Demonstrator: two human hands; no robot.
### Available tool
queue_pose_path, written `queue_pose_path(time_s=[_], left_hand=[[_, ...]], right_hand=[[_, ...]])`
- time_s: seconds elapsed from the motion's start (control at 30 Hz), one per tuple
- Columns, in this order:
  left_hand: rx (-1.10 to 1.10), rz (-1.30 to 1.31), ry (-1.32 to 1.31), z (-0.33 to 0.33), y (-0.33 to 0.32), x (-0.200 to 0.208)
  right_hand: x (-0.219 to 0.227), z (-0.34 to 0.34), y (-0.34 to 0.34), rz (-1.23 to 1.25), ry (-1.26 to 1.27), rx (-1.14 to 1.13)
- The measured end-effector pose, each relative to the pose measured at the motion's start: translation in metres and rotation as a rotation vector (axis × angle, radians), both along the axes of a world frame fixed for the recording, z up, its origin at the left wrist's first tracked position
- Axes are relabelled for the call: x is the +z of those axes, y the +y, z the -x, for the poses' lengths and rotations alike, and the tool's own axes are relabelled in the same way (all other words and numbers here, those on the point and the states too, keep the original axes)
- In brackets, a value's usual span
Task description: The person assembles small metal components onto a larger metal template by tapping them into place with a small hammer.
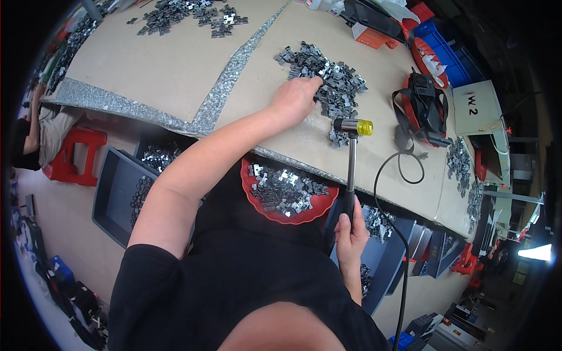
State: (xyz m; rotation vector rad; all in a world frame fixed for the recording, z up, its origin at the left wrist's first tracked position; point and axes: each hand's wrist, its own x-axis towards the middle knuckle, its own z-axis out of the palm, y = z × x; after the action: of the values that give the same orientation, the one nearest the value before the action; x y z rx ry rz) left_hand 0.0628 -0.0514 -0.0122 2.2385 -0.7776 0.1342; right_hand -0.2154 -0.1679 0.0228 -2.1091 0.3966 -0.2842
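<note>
My right hand (351,231) is wrapped round the black grip of a mallet (352,164), which stands head up with a yellow face and a dark face. Its head lies over the table's near part, beside a few small metal parts (338,138). Stretched across the table, my left hand (297,99) reaches into a pile of small metal parts (336,76). Its fingertips are bent together at the pile's left side, and what they pinch, if anything, is too small to make out. Below the table edge a red scalloped tray (249,186) holds more of the metal parts.
Another heap of parts (175,13) lies at the far left. A black-and-red strapped device (422,108) with a black cable (379,181) sits on the right. Grey bins (111,193) stand under the table near a red stool (76,155). Another person's arm (36,117) shows at far left.
</note>
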Motion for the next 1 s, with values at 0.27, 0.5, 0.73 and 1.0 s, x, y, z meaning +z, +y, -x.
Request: queue_pose_path(time_s=[0.27,0.5,0.73,1.0], left_hand=[[-0.005,0.256,0.521,0.036,0.054,0.026],[0.132,0.658,1.138,0.048,0.083,0.027],[0.124,0.024,0.271,0.066,0.100,0.032],[-0.019,-0.002,0.136,0.066,0.069,0.019]], right_hand=[[-0.002,0.001,-0.001,-0.053,0.010,-0.006],[-0.009,-0.004,0.002,0.028,0.004,0.098],[-0.007,-0.003,0.004,0.024,0.042,0.088],[0.006,-0.009,0.010,0.184,0.030,0.129]])
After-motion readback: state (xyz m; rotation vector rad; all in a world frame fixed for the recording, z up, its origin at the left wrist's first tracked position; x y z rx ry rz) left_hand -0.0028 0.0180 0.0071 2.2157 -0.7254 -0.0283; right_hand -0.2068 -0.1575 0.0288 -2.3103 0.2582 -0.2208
